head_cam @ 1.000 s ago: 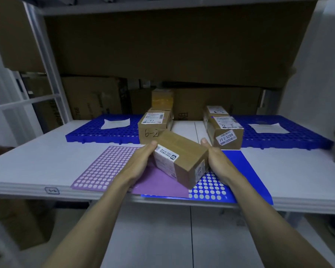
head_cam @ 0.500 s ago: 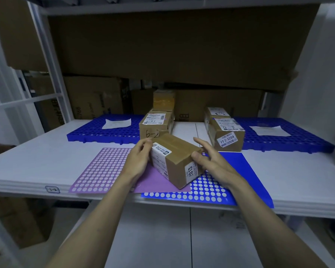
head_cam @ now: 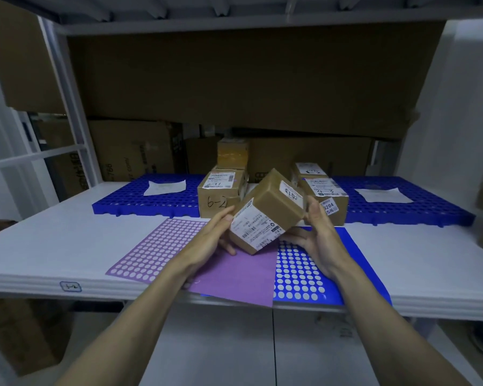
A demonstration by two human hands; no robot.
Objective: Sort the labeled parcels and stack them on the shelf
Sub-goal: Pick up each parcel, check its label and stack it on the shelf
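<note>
Since the earlier frames I had lifted the parcel (head_cam: 265,211) off the sheets and tipped it up, so that its big shipping label turned toward me and the small numbered sticker rode on top. It was raised between my two hands, clear of the purple dotted sheet (head_cam: 162,247) and the blue dotted sheet (head_cam: 299,270) on the shelf (head_cam: 67,232), tilted with its long axis running from low and near at my left to high and far at my right. My left hand (head_cam: 211,240) gripped the near lower-left end, thumb on the upper edge and fingers curled beneath. My right hand (head_cam: 317,232) held the far right side, thumb up against the end face and fingers spread under the bottom. Both forearms reached forward and converged on it, wrists turned inward. The two stacks sat just behind: the box marked 6-2 (head_cam: 221,195) behind and to the left, the right-hand stack (head_cam: 322,193) close behind my right thumb. I judged the parcel about equally near either one, so the label had to decide which way it went.
</note>
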